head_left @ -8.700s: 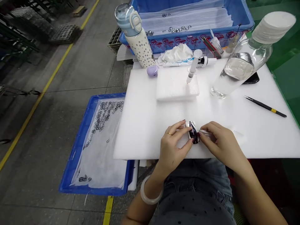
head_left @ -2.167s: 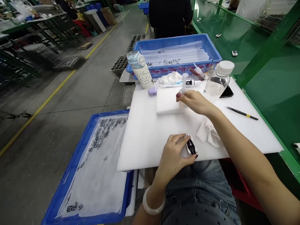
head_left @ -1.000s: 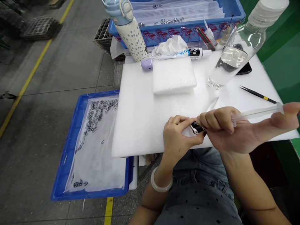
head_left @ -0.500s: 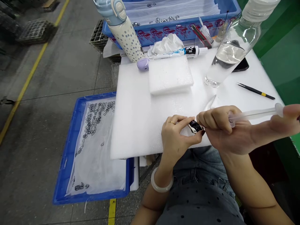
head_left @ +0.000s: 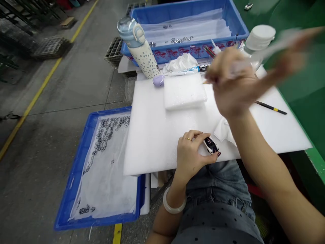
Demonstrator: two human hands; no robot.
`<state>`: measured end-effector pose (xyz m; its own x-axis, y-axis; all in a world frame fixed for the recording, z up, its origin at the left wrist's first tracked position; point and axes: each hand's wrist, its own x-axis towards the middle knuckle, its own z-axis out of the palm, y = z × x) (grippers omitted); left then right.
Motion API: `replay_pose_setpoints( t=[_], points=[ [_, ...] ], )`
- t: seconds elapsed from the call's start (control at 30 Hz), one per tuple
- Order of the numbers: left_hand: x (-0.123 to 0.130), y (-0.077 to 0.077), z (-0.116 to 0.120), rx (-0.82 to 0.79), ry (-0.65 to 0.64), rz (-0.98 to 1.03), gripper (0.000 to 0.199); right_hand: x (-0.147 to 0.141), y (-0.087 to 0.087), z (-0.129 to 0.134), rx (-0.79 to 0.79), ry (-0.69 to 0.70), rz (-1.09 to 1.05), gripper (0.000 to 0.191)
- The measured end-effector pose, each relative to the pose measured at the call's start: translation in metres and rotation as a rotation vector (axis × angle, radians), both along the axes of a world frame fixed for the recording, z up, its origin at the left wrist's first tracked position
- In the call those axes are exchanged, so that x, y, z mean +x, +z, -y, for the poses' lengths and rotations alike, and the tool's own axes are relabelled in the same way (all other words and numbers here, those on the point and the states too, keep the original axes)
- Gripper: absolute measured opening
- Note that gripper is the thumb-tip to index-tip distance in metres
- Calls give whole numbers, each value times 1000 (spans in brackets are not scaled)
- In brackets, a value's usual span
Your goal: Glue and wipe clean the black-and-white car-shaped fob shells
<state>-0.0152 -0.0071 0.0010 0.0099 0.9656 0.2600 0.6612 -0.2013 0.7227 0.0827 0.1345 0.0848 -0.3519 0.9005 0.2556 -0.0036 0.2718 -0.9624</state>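
Near the front edge of the white foam sheet [head_left: 152, 142], my left hand [head_left: 189, 154] grips a small black-and-white toy car [head_left: 211, 145] between thumb and fingers. My right hand [head_left: 232, 84] is in the air above the sheet, blurred by motion. Its fingers are wrapped round a translucent syringe [head_left: 269, 51], with the thumb stretched out at the plunger end. The syringe's tip points toward a thick white foam block [head_left: 185, 91]. A crumpled white tissue [head_left: 222, 130] lies just right of the car.
A spotted water bottle [head_left: 144, 56], a purple case [head_left: 158, 81] and a glue tube [head_left: 193, 70] stand or lie behind. Tweezers [head_left: 273, 107] lie at right. Lower left, a blue tray [head_left: 72, 179] holds many small dark rings. Another blue bin [head_left: 177, 51] sits at the back.
My right hand has lifted the syringe away from the toy car, upward and forward. My left hand keeps hold of the car, which is now more visible. The camera view has shifted.
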Motion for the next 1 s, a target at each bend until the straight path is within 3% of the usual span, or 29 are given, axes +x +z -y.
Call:
replay_pose_setpoints(
  t=[0.07, 0.13, 0.2, 0.27, 0.4, 0.57, 0.7, 0.8, 0.9, 1.0],
  points=[
    [-1, -1, 2, 10, -26, -19, 51, -9, -11, -34, 63, 74, 0, 50],
    [-2, -2, 3, -1, -39, -33, 52, -2, -20, -46, 134, 106, 27, 45],
    [-2, -2, 4, -12, -39, -48, 53, 21, -24, -33, 249, -11, 5, 42],
    [-2, -3, 3, -6, -22, -67, 52, 56, -26, -5, 305, -210, 74, 37],
    [0, -3, 1, 11, 6, -75, 53, 113, -37, 35, 115, -314, 614, 20],
    [0, -3, 1, 1, 32, -6, 43, 115, -54, 30, 9, -371, 693, 30],
    [-2, 3, -1, 77, 97, 208, 27, 98, -42, 30, -43, -193, 613, 19],
    [0, 18, -8, 168, 130, 413, 27, 95, -24, 43, -236, 61, 332, 18],
    [7, 37, -19, 59, -91, 500, 24, 98, -8, 55, -446, 289, -46, 17],
    [13, 48, -27, -226, -377, 679, 32, 105, -2, 60, -489, 331, -242, 22]
  ],
)
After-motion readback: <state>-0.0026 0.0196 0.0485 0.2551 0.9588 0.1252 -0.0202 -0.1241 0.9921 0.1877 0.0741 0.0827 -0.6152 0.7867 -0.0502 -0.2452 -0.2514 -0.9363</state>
